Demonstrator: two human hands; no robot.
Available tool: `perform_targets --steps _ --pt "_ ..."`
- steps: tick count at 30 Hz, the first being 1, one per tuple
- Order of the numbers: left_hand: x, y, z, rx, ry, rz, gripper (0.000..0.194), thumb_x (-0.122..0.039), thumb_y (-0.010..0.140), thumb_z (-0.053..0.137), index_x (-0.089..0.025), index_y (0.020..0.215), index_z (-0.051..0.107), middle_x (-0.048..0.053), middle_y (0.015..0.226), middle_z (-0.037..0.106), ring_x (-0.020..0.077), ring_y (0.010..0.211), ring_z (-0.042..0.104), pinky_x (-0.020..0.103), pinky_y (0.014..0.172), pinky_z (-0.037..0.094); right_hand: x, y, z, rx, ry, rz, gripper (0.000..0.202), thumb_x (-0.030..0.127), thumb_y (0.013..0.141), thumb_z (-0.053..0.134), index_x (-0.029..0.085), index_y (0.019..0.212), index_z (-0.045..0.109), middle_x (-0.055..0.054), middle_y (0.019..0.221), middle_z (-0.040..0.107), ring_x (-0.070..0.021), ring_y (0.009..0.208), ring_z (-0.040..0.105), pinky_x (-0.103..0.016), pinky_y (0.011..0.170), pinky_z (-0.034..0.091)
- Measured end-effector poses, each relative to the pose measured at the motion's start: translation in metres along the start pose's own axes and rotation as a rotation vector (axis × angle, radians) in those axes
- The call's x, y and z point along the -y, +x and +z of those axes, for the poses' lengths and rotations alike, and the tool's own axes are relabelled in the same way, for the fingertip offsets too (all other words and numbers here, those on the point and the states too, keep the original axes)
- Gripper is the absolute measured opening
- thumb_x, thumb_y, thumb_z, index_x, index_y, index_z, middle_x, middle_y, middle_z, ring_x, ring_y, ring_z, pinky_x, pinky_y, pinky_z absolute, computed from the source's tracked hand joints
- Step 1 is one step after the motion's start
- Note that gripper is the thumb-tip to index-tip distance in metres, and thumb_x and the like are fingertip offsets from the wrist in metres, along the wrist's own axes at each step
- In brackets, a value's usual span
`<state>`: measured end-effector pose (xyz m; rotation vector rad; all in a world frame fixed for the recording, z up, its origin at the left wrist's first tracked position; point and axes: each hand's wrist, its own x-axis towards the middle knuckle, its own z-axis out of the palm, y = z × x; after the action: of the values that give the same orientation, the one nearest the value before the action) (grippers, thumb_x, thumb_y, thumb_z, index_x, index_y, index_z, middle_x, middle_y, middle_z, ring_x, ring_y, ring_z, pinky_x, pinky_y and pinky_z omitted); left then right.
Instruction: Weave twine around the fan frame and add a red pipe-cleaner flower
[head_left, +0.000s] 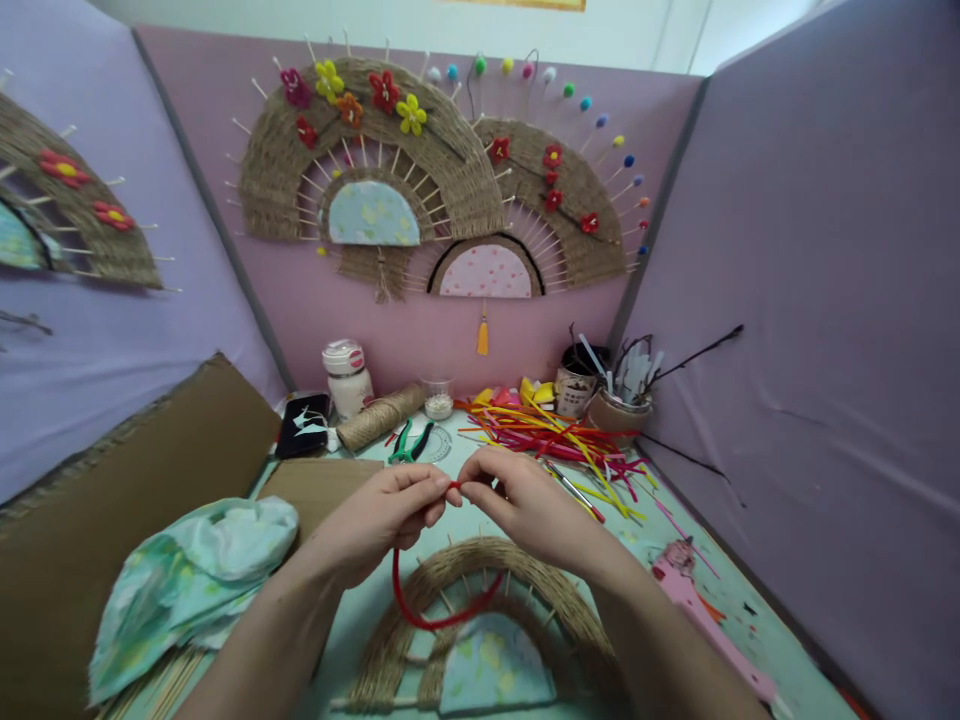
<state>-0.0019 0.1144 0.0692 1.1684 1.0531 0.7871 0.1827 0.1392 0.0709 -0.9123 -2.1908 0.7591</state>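
A red pipe cleaner (431, 622) is pinched at one end between the fingertips of both hands. Its long free part hangs below in a loose curve. My left hand (409, 500) is closed on it from the left, thumb against forefinger. From the right, my right hand (502, 490) pinches the same short stretch, so the fingertips almost meet. Beneath both hands lies a half-round woven twine fan (390, 640) with thin sticks and a pale green flowered cloth centre (495, 665). My forearms cover parts of its sides.
Behind the hands are green-handled pliers (410, 442), a twine roll (382, 415) and a pile of coloured pipe cleaners (555, 430). A pink glue gun (705, 610) lies at right. Crumpled green cloth (202, 570) and cardboard (127, 520) are at left. Finished fans (270, 180) hang on the back panel.
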Motion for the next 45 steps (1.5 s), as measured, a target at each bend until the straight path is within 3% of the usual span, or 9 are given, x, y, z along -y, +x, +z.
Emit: perform_targets --steps 5,13,18,21,24,31,35,41,45 --pt "0.002 0.002 -0.002 0.04 -0.146 -0.05 0.025 -0.037 0.076 0.065 -0.012 0.081 0.063 -0.006 0.054 0.038 0.0026 0.044 0.021 0.018 0.041 0.012 -0.001 0.001 0.0 0.012 0.151 0.061 0.013 0.014 0.083 0.05 0.017 0.078 0.061 0.002 0.071 0.06 -0.0088 0.065 0.051 -0.02 0.061 0.037" --pt "0.005 0.003 0.001 0.002 -0.335 -0.013 0.024 -0.032 0.069 0.073 -0.012 0.08 0.067 -0.002 0.063 0.047 0.0025 0.049 0.033 0.014 0.042 0.022 0.002 0.006 0.002 -0.013 0.67 0.205 0.013 0.026 0.078 0.06 0.014 0.075 0.06 0.001 0.064 0.057 -0.0091 0.058 0.053 -0.022 0.057 0.045" --pt "0.008 0.008 0.002 -0.052 -0.419 0.083 0.017 -0.028 0.073 0.07 -0.015 0.084 0.071 0.006 0.085 0.061 0.0123 0.079 0.053 0.021 0.067 0.043 0.003 0.009 0.011 -0.068 0.895 0.242 0.029 0.036 0.068 0.072 0.015 0.08 0.055 0.002 0.066 0.059 -0.0092 0.059 0.056 -0.023 0.058 0.047" --pt "0.01 0.012 0.008 -0.027 -0.466 0.181 0.016 -0.027 0.077 0.067 -0.015 0.086 0.072 0.008 0.091 0.065 0.0155 0.087 0.055 0.028 0.081 0.043 0.003 0.01 0.018 -0.14 0.966 0.272 0.034 0.035 0.065 0.073 0.018 0.081 0.049 0.004 0.067 0.059 -0.0091 0.058 0.058 -0.023 0.057 0.047" --pt "0.012 0.015 0.015 -0.08 -0.505 0.243 0.018 -0.026 0.077 0.066 -0.014 0.088 0.072 0.009 0.095 0.067 0.0163 0.088 0.056 0.028 0.08 0.043 0.005 0.011 0.023 -0.199 1.016 0.286 0.035 0.031 0.065 0.073 0.019 0.078 0.043 0.004 0.07 0.059 -0.0085 0.056 0.058 -0.022 0.055 0.047" --pt "0.012 0.018 0.016 -0.275 -0.61 0.23 0.019 -0.024 0.067 0.075 -0.01 0.08 0.073 0.008 0.083 0.07 0.0148 0.079 0.06 0.024 0.076 0.047 0.004 0.011 0.023 -0.199 0.976 0.28 0.029 0.024 0.066 0.068 0.02 0.077 0.042 0.006 0.064 0.055 -0.0098 0.058 0.057 -0.025 0.06 0.048" --pt "0.009 0.019 0.012 -0.334 -0.656 0.197 0.013 -0.019 0.068 0.073 -0.012 0.079 0.072 0.006 0.084 0.07 0.0133 0.078 0.061 0.023 0.076 0.048 -0.008 0.009 0.022 -0.102 0.689 0.238 0.017 0.028 0.074 0.063 0.018 0.077 0.049 0.003 0.069 0.056 -0.0104 0.064 0.054 -0.023 0.06 0.044" --pt "0.011 0.02 0.01 -0.347 -0.661 0.166 0.011 -0.019 0.071 0.071 -0.012 0.079 0.071 0.005 0.08 0.069 0.0115 0.073 0.061 0.021 0.068 0.049 -0.016 0.005 0.028 0.061 0.435 0.177 0.019 0.034 0.081 0.056 0.016 0.077 0.058 0.002 0.068 0.054 -0.0094 0.061 0.047 -0.021 0.055 0.037" --pt "0.014 0.022 0.008 -0.324 -0.644 0.164 0.015 -0.022 0.068 0.074 -0.011 0.077 0.071 0.004 0.074 0.067 0.0095 0.068 0.058 0.02 0.066 0.048 -0.014 0.007 0.027 0.033 0.408 0.191 0.018 0.032 0.08 0.056 0.015 0.076 0.058 0.002 0.07 0.056 -0.0099 0.064 0.049 -0.021 0.057 0.037"
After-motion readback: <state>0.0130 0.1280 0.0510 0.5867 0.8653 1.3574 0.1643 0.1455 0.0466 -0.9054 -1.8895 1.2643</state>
